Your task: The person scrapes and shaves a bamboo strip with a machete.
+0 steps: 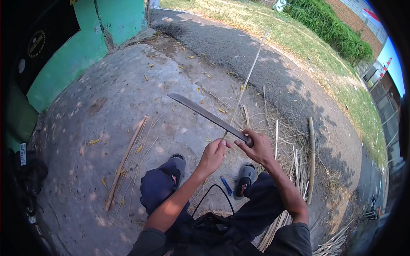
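My right hand (258, 148) is closed round the handle of a long machete (206, 114). Its blade points up and to the left across the front of me. A thin, pale bamboo strip (248, 81) is pinched in my left hand (212, 156), with its long end stretching away to the far right. The blade crosses the strip just beyond my left fingers; whether they touch, I cannot tell. Both hands are close together above the ground between my feet.
A blue cutter knife (226, 186) lies between my shoes. Left lies a bamboo stick (126, 164) beside thin strips. At right are a thicker bamboo piece (311, 160) and a heap of split strips (277, 228). A green wall (70, 64) stands far left; grass borders the road.
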